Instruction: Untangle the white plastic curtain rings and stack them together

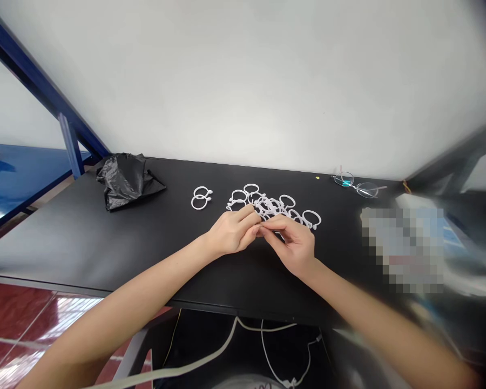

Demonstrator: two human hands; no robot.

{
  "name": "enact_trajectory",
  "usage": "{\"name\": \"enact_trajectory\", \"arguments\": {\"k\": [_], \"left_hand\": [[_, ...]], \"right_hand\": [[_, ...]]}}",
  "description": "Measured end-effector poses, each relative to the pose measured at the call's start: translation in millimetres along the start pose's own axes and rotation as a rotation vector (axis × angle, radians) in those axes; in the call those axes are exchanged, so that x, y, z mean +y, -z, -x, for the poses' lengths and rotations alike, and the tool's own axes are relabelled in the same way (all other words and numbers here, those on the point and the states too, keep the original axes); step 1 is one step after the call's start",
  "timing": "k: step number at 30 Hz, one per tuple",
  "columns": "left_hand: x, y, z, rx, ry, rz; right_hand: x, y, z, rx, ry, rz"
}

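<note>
My left hand [235,230] and my right hand [295,241] meet over the middle of the black table [166,229]. Both are closed, with thumbs and fingertips pinched together. Whatever lies between the fingertips is hidden or too small to make out. Just beyond my hands lies a loose heap of white open rings [272,205] with small knobs at their ends, and my fingers cover part of it. Left of the heap, a pair of similar white rings [209,199] overlap on the tabletop.
A crumpled black plastic bag [125,181] sits at the back left. Eyeglasses [366,189] lie at the back right, near a pixelated package [413,248]. Blue metal framing [44,81] rises at the left. A pale cable [210,356] hangs below the front edge.
</note>
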State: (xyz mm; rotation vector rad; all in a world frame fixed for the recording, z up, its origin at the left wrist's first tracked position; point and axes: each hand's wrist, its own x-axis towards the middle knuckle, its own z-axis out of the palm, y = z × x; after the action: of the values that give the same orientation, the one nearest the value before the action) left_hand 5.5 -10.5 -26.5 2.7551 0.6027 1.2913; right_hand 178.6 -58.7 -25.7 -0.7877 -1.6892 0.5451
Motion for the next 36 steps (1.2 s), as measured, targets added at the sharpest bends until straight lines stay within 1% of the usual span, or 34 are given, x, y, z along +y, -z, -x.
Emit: {"name": "enact_trajectory", "arguments": {"k": [4,6,7,8,11,12,13,14,16,18,21,24,31,33,36], "left_hand": [[-1.1,0.8,-1.9,-0.043,-0.005,-0.030],[-6.1,5.9,-5.4,-0.031,0.008,-0.062],[-10.9,10.2,-7.0,-0.009,0.039,-0.082],[-17.5,15.3,-8.0,0.027,0.095,-0.101],[-46.8,31.7,-5.2,0.171,0.354,-0.194],[-58.1,35.8,-2.1,0.194,0.427,-0.220],[-69.1,38.6,1.7,0.190,0.491,-0.244],[-79.0,39.9,6.0,0.149,0.541,-0.262],[-93.8,38.6,14.2,0.014,0.601,-0.264],[-100.7,33.9,19.9,-0.103,0.632,-0.259],[-100.7,27.5,22.9,-0.202,0.665,-0.279],[-97.8,28.4,22.2,-0.283,0.692,-0.261],[-95.4,52.1,18.9,-0.437,0.685,-0.169],[-90.6,56.3,15.3,-0.429,0.695,-0.201],[-76.4,55.6,6.0,-0.339,0.640,-0.243]], "right_hand": [[-0.4,0.8,-0.9,-0.016,-0.023,0.015],[-0.1,3.0,-2.3,-0.010,-0.068,0.024],[0.4,4.3,-3.1,-0.002,-0.102,0.024],[1.1,5.8,-3.9,0.012,-0.141,0.023],[4.3,9.7,-5.7,0.062,-0.224,0.032],[5.6,10.6,-6.1,0.071,-0.230,0.043],[6.7,11.1,-6.4,0.077,-0.229,0.054],[7.6,11.4,-6.6,0.080,-0.223,0.064],[8.5,11.5,-6.8,0.081,-0.211,0.085],[8.0,11.1,-6.8,0.085,-0.211,0.104],[6.0,10.4,-7.0,0.093,-0.239,0.099],[5.0,10.1,-7.2,0.099,-0.282,0.061],[8.3,11.3,-7.2,0.091,-0.289,0.093],[8.3,11.2,-7.1,0.085,-0.284,0.081],[6.6,10.6,-7.2,0.079,-0.303,0.050]]}}
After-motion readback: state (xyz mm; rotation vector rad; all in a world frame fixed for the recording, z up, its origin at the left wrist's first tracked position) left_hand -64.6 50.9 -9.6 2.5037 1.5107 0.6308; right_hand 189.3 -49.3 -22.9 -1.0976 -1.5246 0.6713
